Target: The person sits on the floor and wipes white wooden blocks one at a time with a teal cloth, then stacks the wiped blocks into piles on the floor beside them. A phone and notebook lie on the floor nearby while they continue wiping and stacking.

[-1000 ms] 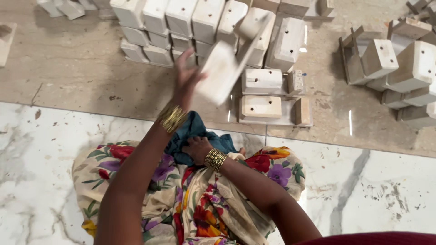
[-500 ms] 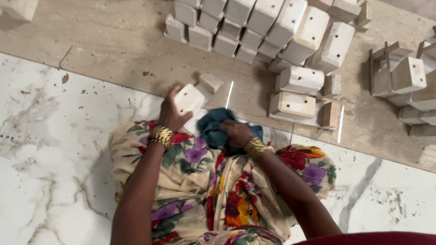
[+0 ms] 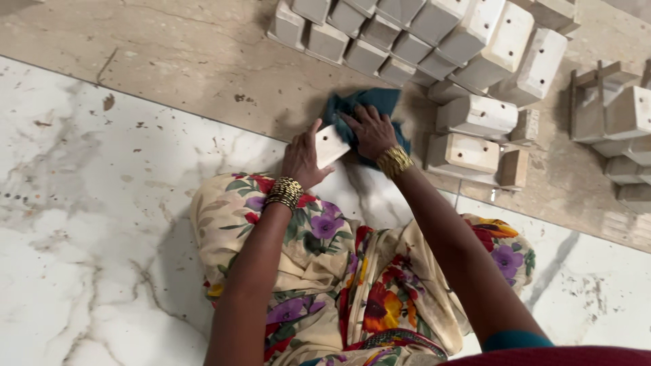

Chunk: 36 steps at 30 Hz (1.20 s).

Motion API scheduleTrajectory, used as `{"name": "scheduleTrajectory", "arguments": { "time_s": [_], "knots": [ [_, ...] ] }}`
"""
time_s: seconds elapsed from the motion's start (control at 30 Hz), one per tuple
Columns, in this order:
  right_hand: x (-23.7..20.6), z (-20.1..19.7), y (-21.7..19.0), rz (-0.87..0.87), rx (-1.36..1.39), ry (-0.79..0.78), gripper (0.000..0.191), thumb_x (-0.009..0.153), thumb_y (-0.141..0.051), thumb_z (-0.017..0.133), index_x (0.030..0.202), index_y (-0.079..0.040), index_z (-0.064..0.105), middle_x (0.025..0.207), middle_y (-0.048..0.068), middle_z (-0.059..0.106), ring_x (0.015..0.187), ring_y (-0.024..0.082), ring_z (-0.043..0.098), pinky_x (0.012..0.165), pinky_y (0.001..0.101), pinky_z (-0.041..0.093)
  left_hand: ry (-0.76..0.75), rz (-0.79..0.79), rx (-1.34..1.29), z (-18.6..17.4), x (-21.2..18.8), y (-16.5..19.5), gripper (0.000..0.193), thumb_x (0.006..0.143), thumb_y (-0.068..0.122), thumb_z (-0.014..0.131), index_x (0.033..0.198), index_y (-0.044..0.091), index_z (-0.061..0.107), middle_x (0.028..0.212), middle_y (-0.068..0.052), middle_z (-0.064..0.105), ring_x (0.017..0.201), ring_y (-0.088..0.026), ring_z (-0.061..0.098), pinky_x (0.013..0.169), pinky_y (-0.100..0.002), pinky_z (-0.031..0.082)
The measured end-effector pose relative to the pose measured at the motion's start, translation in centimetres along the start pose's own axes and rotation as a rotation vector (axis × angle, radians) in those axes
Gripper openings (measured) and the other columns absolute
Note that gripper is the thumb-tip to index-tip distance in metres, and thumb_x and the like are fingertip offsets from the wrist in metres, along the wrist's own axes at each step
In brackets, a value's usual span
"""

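— What is the left hand [image 3: 303,160] doing?
— It grips a pale wooden block [image 3: 331,146], fingers wrapped round its near end and thumb up along its side. A stack of gold bangles [image 3: 285,192] sits on that wrist.

— And the right hand [image 3: 369,130]?
— It lies just beside the left, fingers spread and pressed flat on a teal cloth [image 3: 369,108], pushing the cloth against the far end of the same block. It wears a gold bracelet [image 3: 394,161].

— Where does the block sit?
— Between the two hands, tilted, low over the floor, right at the seam where the white marble floor [image 3: 88,224] meets the tan stone strip [image 3: 183,61]. The cloth is bunched under and beyond the right hand.

— What lies around them?
— Below the wrists is the person's lap in a floral garment [image 3: 319,271]. Just right of the right hand two finished wooden blocks [image 3: 471,135] lie side by side, with a small brown wood piece [image 3: 514,167] touching the nearer one. Beyond the hands, a tight row of similar blocks [image 3: 434,34] is stacked on the tan strip. Well off to the right stands another cluster of blocks [image 3: 620,129].
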State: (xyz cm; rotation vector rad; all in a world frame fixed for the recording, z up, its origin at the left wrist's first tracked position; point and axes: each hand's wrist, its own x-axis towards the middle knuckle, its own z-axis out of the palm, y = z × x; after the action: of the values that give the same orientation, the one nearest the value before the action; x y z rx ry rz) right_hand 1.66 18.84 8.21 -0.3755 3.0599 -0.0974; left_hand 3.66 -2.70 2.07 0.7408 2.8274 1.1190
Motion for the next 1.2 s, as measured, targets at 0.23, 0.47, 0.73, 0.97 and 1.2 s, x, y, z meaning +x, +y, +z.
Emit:
{"name": "scheduleTrajectory", "arguments": {
  "time_s": [0.23, 0.47, 0.73, 0.97, 1.2],
  "knots": [
    [-2.1, 3.2, 0.9, -0.391, -0.364, 0.067, 0.065, 0.085, -0.036, 0.066, 0.147, -0.019, 0.057, 0.168, 0.008, 0.026, 0.154, 0.043, 0.019, 0.113, 0.0642, 0.032, 0.035, -0.039, 0.036, 1.5, -0.2, -0.6, 0.121, 0.066, 0.032, 0.091, 0.159, 0.016, 0.016, 0.136, -0.017, 0.057, 0.126, -0.039, 0.052, 0.098, -0.054, 0.045],
    [-11.1, 4.5, 1.1, -0.247, -0.291, 0.049, 0.050, 0.095, -0.020, 0.059, 0.145, -0.017, 0.062, 0.154, 0.007, 0.044, 0.138, 0.039, 0.038, 0.106, 0.0531, 0.041, -0.005, 0.001, 0.034, 1.4, -0.7, 0.4, 0.116, 0.066, 0.032, 0.091, 0.158, 0.017, 0.022, 0.134, -0.015, 0.058, 0.128, -0.038, 0.051, 0.099, -0.054, 0.045],
    [-14.9, 4.3, 2.0, 0.067, 0.712, 0.524, 0.060, 0.066, 0.012, 0.048, 0.117, -0.008, 0.073, 0.129, 0.008, 0.064, 0.128, 0.029, 0.060, 0.116, 0.0442, 0.048, -0.018, 0.048, 0.058, 1.1, -2.1, 2.0, 0.114, 0.061, 0.037, 0.093, 0.153, 0.015, 0.030, 0.135, -0.016, 0.056, 0.126, -0.038, 0.050, 0.101, -0.054, 0.043],
    [-15.5, 2.2, 8.6, 0.300, 0.690, 1.105, 0.066, 0.071, 0.018, 0.045, 0.125, -0.006, 0.073, 0.127, 0.018, 0.059, 0.123, 0.038, 0.060, 0.113, 0.0464, 0.047, 0.045, -0.004, 0.053, 1.7, -2.4, 1.2, 0.103, 0.065, 0.039, 0.095, 0.148, 0.013, 0.041, 0.134, -0.019, 0.055, 0.124, -0.037, 0.053, 0.105, -0.053, 0.047],
    [-15.8, 8.0, 5.7, -0.026, 0.344, -0.177, 0.051, 0.066, -0.015, 0.072, 0.116, -0.028, 0.074, 0.123, 0.015, 0.064, 0.111, 0.037, 0.064, 0.092, 0.0471, 0.054, 0.210, -0.103, -0.054, 2.8, -2.7, 0.3, 0.098, 0.061, 0.039, 0.100, 0.139, 0.007, 0.050, 0.128, -0.022, 0.057, 0.116, -0.041, 0.057, 0.098, -0.051, 0.050]
  ]
}}
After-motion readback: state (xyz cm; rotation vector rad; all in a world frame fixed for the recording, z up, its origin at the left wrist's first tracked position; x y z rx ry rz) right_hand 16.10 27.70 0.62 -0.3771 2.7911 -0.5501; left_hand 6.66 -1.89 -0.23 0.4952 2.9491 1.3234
